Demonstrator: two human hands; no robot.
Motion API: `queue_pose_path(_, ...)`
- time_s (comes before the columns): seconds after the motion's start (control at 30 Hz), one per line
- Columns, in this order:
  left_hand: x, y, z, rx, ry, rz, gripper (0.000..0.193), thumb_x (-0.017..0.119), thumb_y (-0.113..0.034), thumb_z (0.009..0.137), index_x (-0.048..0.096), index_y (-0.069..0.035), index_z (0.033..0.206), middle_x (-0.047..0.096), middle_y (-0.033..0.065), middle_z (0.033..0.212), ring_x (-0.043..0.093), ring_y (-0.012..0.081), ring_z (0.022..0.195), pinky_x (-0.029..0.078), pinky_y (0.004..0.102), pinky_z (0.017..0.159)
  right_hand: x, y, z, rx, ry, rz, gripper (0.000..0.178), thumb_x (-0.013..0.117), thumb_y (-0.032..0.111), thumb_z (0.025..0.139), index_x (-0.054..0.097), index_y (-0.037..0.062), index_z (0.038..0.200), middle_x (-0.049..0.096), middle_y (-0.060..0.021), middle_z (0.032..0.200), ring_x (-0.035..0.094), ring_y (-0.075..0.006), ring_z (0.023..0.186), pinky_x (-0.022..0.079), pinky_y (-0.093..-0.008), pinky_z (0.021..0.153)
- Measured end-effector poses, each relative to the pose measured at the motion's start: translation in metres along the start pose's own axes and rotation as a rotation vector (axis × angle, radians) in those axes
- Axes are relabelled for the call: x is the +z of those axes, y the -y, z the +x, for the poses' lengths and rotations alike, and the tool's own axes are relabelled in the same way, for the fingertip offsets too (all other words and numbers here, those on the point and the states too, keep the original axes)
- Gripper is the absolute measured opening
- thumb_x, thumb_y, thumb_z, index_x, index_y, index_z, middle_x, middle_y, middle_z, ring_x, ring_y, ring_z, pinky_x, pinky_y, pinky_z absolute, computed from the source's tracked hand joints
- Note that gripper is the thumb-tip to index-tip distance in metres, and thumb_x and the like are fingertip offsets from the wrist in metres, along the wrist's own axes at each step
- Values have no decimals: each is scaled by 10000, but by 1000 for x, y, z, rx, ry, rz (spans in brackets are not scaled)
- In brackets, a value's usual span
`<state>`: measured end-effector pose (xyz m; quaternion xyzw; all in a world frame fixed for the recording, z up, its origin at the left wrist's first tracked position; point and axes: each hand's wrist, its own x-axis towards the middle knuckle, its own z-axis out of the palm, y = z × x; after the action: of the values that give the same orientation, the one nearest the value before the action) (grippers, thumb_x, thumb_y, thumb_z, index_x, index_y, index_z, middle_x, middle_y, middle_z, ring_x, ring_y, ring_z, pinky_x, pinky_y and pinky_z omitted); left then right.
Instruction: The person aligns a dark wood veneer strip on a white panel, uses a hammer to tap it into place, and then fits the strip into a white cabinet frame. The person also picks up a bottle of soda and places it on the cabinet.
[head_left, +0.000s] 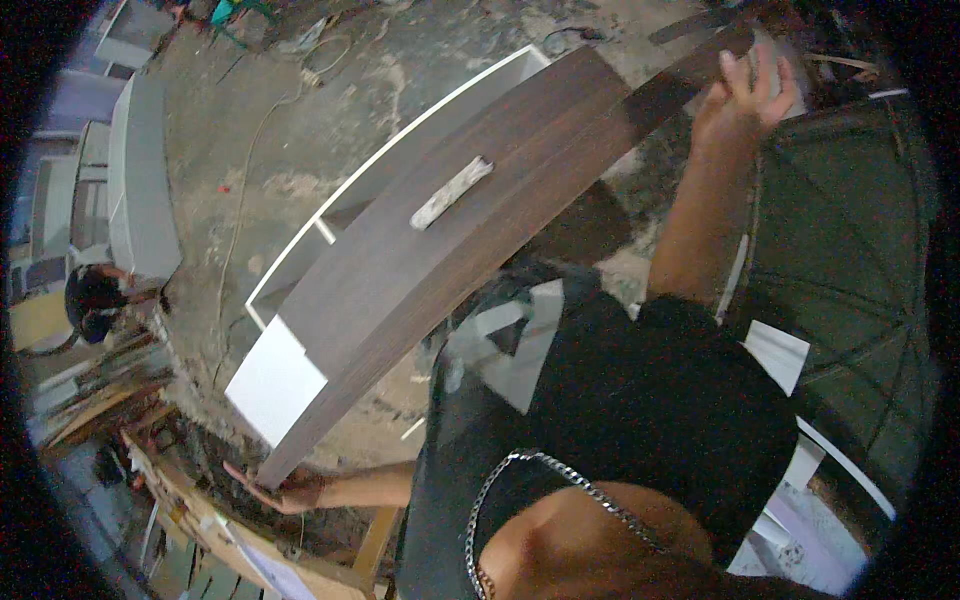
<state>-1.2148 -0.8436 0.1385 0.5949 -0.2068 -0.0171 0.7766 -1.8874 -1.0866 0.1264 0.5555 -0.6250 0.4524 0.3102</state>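
A long dark brown wood-grain board (470, 275) runs slantwise in front of me, from low left to upper right. My left hand (285, 492) is under its lower-left end, with the fingers stretched out past the edge and the board resting in the grip. At the opposite end my right hand (745, 95) has its thumb and fingers at the board's tip, fingers partly spread and slightly blurred. Just beyond the board lies a cabinet carcass (335, 225) with white edges and inner dividers. On its brown panel lies a short pale, rough stick (452, 193).
A white panel (278, 380) sits by the left end of the carcass. A cable (245, 190) trails over the stained concrete floor (390, 90). Another person (95, 300) crouches at far left near a grey cabinet (143, 180). Wood scraps (110, 385) are piled below them; a dark mesh-like panel (830, 260) stands right.
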Motion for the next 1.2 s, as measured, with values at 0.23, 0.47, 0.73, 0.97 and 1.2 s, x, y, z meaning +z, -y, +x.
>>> queue_pose_path(0.23,3,18,-16,-71,-112,101,408,430,-228,955,592,9,1244,545,184,1293,496,301,1168,347,420,1027,-1,52,16,958,-365,1259,726,700,-54,737,341,57,1358,506,-235,1235,565,-296,1071,507,-336,897)
queue_pose_path(0.47,-20,37,-41,-47,-34,150,384,439,-231,958,593,-1,1224,545,170,1243,486,285,1111,350,404,981,-5,92,8,1156,-72,1384,449,603,-1,877,437,66,1289,657,-122,1033,642,-238,924,524,-361,840)
queue_pose_path(0.73,-50,29,-58,-34,-66,163,357,449,-234,962,593,-12,1201,545,153,1187,475,267,1045,353,387,929,-24,170,-29,815,440,1400,549,585,-34,893,237,62,1306,645,-209,1114,641,-223,999,503,-342,875)
queue_pose_path(0.97,-63,29,-65,-12,-107,167,333,458,-237,966,594,-22,1181,544,138,1137,465,251,987,355,372,883,-29,185,-62,678,614,1504,518,614,-4,900,228,46,1242,648,-219,1121,645,-232,1029,526,-336,852)
queue_pose_path(1.2,-69,30,-67,-3,-136,159,310,467,-240,969,594,-32,1161,544,123,1087,456,235,930,358,356,837,-36,192,-73,626,733,1456,471,661,-3,862,402,-6,1255,660,-119,1132,585,-177,1098,449,-327,959)
